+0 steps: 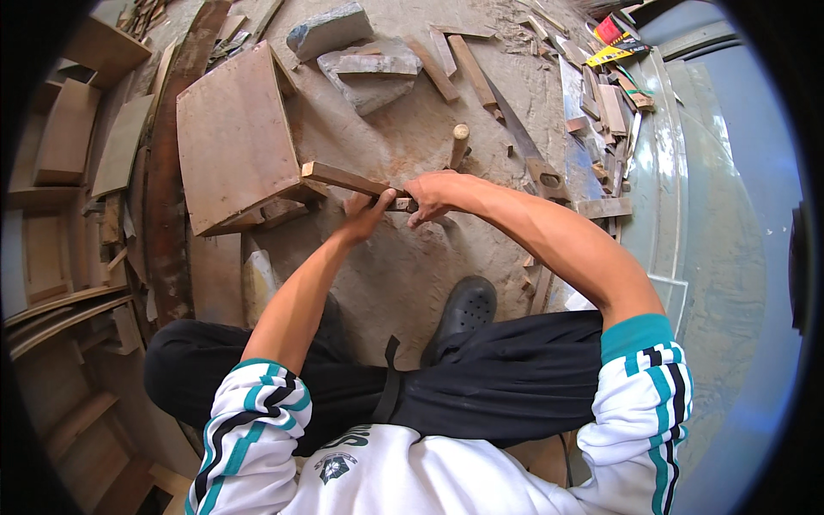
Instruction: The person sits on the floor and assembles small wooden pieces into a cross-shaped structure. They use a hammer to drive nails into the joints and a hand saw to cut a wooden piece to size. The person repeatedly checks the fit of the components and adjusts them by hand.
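A narrow wooden strip lies slanted between my two hands, its far left end beside the wooden box. My left hand is closed on it from the near side, thumb along the top. At the strip's right end my right hand has its fingers curled round it, and they hide part of that end. A short dark piece shows between the hands; how it joins the strip cannot be made out. Just beyond my right wrist rises a round wooden handle, its lower end hidden.
A wooden box stands at left. Grey stone blocks lie ahead. A handsaw rests at right, near scattered offcuts and a yellow-handled tool. Glass sheets line the right side; wooden drawers and boards stack up at left.
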The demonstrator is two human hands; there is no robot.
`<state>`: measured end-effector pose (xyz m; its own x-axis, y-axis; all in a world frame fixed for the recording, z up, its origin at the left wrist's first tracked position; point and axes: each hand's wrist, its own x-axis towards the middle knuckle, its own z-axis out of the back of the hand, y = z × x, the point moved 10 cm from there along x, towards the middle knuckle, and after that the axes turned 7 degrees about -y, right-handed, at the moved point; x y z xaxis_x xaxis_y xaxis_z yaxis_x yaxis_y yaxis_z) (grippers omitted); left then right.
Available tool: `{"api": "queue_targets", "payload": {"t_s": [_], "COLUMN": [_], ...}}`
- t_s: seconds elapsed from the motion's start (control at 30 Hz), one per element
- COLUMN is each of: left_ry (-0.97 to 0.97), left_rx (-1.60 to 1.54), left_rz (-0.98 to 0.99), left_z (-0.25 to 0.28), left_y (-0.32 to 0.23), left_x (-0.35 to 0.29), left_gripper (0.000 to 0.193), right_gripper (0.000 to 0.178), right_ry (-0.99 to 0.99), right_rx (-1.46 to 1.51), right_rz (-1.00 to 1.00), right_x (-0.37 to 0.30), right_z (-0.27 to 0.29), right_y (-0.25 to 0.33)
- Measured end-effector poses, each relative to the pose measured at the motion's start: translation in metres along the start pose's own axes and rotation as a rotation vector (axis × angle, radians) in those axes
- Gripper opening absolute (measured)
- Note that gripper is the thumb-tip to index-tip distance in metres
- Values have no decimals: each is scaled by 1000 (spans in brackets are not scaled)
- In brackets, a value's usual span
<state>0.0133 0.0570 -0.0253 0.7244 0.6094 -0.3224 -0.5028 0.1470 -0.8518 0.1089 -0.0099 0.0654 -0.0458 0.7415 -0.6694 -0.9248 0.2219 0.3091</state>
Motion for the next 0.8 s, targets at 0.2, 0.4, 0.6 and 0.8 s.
{"api": "queue_targets", "payload": {"t_s": [0.2, 0.4, 0.6, 0.8], "left_ry": [121, -130, -197, -293], "left_rx": [14, 206, 416, 352], "left_rz": [-29, -327, -242, -243], "left_z": [-2, 33, 56, 67], "left_y": [-14, -27, -5, 0], "left_x": [-2, -24, -41, -39], "left_gripper": [52, 59, 78, 71], "right_gripper": [67, 64, 58, 34], "right_ry": [-13, -5, -125, -343], "right_rx": [13, -17, -52, -141], "right_rz": [11, 3, -136, -7], "right_x": [1, 1, 8, 18], "right_z": [-2, 7, 15, 12], "right_y": [-5, 0, -16, -10]}}
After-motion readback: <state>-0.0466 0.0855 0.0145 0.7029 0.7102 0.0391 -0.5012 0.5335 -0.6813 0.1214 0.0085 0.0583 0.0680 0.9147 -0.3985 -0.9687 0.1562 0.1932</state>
